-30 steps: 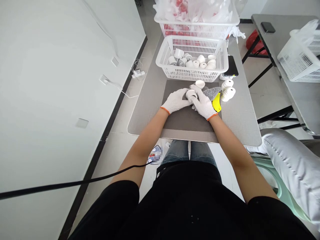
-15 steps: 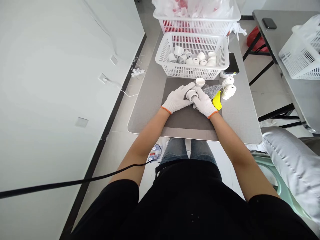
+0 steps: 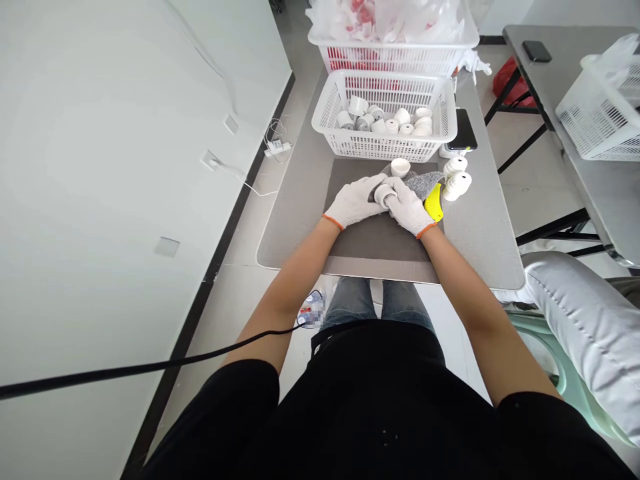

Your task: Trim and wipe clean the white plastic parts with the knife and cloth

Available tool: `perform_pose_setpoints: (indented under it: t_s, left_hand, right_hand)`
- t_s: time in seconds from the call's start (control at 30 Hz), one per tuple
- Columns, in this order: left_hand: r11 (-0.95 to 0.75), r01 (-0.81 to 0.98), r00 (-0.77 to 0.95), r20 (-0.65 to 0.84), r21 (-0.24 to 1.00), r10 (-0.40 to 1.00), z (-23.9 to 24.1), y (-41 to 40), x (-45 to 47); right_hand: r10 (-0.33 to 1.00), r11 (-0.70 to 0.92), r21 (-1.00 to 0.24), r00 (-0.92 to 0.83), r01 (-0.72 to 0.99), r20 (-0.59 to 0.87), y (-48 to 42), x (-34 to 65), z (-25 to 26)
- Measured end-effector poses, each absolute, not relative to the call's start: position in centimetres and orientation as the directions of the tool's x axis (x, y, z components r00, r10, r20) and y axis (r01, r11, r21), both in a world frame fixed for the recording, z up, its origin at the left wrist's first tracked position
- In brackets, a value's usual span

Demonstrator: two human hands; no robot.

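Observation:
Both my hands wear white knit gloves with orange cuffs and meet over a dark mat (image 3: pixel 370 239). Between them is a small white cup-shaped part (image 3: pixel 384 195), tilted with its opening toward me. My left hand (image 3: pixel 356 200) is closed around its left side. My right hand (image 3: pixel 407 205) grips it from the right, fingers at its rim and opening. Just beyond stands another white cup (image 3: pixel 400 167). Beside my right hand lies a grey cloth (image 3: pixel 424 185) with a yellow piece (image 3: pixel 433 203). Several white ribbed parts (image 3: pixel 457 185) stand to the right.
Behind the mat stands a white basket (image 3: pixel 385 143) holding several white cup-shaped parts. A further basket (image 3: pixel 395 59) holds plastic bags. A black phone (image 3: pixel 464 130) lies at the right. Another table (image 3: pixel 595 180) stands further right, and a person's light-clothed leg (image 3: pixel 575 313) is close by.
The white cup-shaped part has turned slightly between my hands, and my right fingers have shifted a little at its opening. The whole view has moved slightly.

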State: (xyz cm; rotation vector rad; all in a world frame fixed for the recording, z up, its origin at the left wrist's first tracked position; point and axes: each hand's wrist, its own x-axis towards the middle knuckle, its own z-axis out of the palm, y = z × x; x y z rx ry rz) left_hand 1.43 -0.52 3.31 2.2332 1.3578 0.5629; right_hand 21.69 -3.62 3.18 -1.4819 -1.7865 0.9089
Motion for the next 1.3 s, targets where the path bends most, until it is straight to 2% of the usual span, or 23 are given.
perform_pose_setpoints:
  t_s: [0.13,0.33,0.63,0.77,0.9,1.07,1.3]
  left_hand:
    - [-0.395,0.709,0.424,0.094,0.583,0.901,3.6,-0.7,1.5]
    - [-0.401,0.754,0.429,0.073,0.520,0.901,4.0,-0.9,1.6]
    - [-0.416,0.751,0.438,0.084,0.512,0.895,3.5,-0.5,1.5]
    - [-0.434,0.719,0.440,0.128,0.543,0.889,2.9,-0.3,1.3]
    - [-0.501,0.695,0.455,0.225,0.515,0.862,2.2,-0.4,1.2]
    - [-0.583,0.660,0.486,0.322,0.474,0.812,2.0,-0.5,1.3]
    - [-0.425,0.733,0.352,0.238,0.532,0.905,2.5,-0.4,1.4]
  right_hand:
    - [0.981,0.121,-0.854,-0.190,0.506,0.026,-3.6,21.8,3.0]
    - [0.978,0.171,-0.791,-0.201,0.587,0.062,-3.6,21.9,3.2]
    - [0.977,0.164,-0.761,-0.209,0.628,0.038,-3.4,21.9,2.9]
    - [0.980,0.154,-0.766,-0.196,0.625,0.036,-3.3,21.8,2.9]
    - [0.983,0.144,-0.695,-0.183,0.704,0.018,-3.0,21.7,2.7]
    - [0.987,0.136,-0.757,-0.156,0.639,0.046,-3.0,21.7,2.4]
    - [0.983,0.172,-0.822,-0.153,0.543,0.105,-3.2,21.4,2.5]
